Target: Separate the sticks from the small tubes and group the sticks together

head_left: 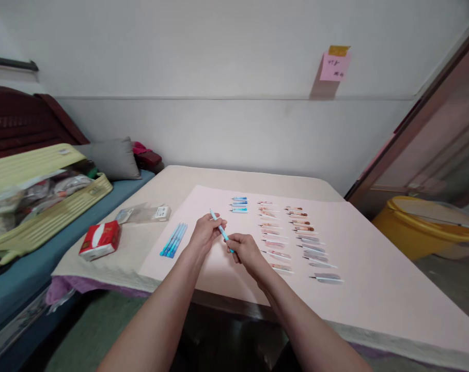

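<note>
A light blue pen (220,227) is held slantwise above the pink sheet, gripped by both hands. My left hand (206,228) is closed around its upper part, thumb on the barrel. At the lower, darker blue end, the fingers of my right hand (243,248) pinch it. Left of my hands lie several blue pens (174,239) side by side. Beyond the hands are several opened blue pens with parts beside them (239,204). To the right, two columns hold pinkish pens (275,240) and brown and grey ones (315,253), each with slim white pieces alongside.
A red tissue pack (100,240) and a clear plastic bag (143,213) lie on the table's left side. The pink sheet (358,305) covers much of the table. An open yellow suitcase (98,188) rests on the bed at left; a yellow bin (416,227) stands right.
</note>
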Demonstrator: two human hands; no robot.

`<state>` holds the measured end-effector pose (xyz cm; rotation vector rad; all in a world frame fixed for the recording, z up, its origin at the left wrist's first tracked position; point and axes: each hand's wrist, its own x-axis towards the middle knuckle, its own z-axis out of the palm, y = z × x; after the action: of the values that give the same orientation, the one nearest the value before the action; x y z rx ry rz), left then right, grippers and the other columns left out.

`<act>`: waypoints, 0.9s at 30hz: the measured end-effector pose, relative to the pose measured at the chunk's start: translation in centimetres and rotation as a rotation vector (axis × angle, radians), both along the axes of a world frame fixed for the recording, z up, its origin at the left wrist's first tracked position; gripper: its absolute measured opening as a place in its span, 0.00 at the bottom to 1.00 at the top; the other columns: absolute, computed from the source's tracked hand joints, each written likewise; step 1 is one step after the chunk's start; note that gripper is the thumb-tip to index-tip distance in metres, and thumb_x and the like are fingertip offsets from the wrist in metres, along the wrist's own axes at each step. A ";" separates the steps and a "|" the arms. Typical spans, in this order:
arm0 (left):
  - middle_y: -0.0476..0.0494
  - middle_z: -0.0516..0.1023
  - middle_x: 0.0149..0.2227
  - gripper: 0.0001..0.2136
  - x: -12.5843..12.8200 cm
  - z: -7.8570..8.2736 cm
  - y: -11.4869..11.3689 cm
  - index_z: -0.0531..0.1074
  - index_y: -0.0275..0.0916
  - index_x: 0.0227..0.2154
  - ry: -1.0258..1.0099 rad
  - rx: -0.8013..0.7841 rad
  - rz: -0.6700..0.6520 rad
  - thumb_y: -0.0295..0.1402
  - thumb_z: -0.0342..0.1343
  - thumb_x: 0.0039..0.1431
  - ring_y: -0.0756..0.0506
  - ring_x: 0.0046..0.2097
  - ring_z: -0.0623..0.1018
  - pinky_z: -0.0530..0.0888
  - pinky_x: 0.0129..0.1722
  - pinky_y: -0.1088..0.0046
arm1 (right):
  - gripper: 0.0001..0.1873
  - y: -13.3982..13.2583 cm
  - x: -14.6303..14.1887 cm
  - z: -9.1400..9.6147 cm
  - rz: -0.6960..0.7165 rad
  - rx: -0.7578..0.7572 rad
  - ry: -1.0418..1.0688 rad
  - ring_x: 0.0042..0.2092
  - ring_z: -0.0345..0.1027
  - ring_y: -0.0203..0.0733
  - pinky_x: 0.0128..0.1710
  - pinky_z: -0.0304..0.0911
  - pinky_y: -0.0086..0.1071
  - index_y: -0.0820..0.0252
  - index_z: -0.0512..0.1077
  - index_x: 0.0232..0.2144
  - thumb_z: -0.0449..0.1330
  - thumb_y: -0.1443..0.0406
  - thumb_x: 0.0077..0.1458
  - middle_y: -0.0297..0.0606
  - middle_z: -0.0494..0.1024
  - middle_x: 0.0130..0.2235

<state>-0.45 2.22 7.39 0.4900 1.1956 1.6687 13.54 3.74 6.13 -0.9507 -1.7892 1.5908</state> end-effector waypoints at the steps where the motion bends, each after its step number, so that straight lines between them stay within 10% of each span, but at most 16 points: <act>1: 0.41 0.75 0.30 0.12 0.0 0.0 0.0 0.69 0.34 0.32 0.006 -0.011 0.002 0.26 0.63 0.42 0.48 0.33 0.75 0.71 0.34 0.73 | 0.08 0.0 0.0 0.0 -0.018 0.063 -0.036 0.14 0.53 0.31 0.17 0.48 0.26 0.60 0.66 0.19 0.53 0.66 0.46 0.29 0.63 0.14; 6: 0.47 0.71 0.24 0.11 -0.1 -0.5 0.1 0.68 0.34 0.23 0.156 -0.089 0.089 0.33 0.64 0.41 0.53 0.25 0.71 0.68 0.26 0.78 | 0.10 -0.1 -0.1 0.0 -0.045 0.203 -0.097 0.16 0.55 0.31 0.19 0.50 0.26 0.59 0.65 0.17 0.52 0.67 0.47 0.29 0.62 0.13; 14: 0.42 0.73 0.26 0.09 -0.7 -0.2 0.1 0.73 0.30 0.31 -0.067 0.042 -0.090 0.25 0.61 0.44 0.50 0.29 0.74 0.71 0.31 0.75 | 0.14 0.0 0.4 0.1 0.128 -0.426 0.318 0.14 0.48 0.25 0.15 0.38 0.25 0.66 0.71 0.32 0.60 0.60 0.44 0.32 0.69 0.22; 22: 0.50 0.69 0.19 0.13 -0.7 -0.6 0.3 0.69 0.33 0.22 0.138 -0.062 0.044 0.32 0.67 0.37 0.54 0.21 0.69 0.67 0.24 0.79 | 0.10 0.3 0.3 -0.1 -0.029 0.048 0.045 0.15 0.53 0.28 0.17 0.48 0.25 0.62 0.66 0.17 0.54 0.66 0.46 0.28 0.62 0.13; 27: 0.49 0.70 0.19 0.13 -0.6 -0.4 0.2 0.70 0.33 0.24 0.157 -0.058 0.031 0.31 0.66 0.36 0.53 0.22 0.70 0.68 0.25 0.77 | 0.08 0.1 0.3 0.3 -0.003 -0.198 0.189 0.14 0.49 0.27 0.14 0.41 0.26 0.64 0.70 0.26 0.54 0.64 0.45 0.32 0.69 0.20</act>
<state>-1.03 2.39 6.98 0.5772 1.3683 1.6405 13.83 3.83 6.45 -0.8564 -1.5237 1.8168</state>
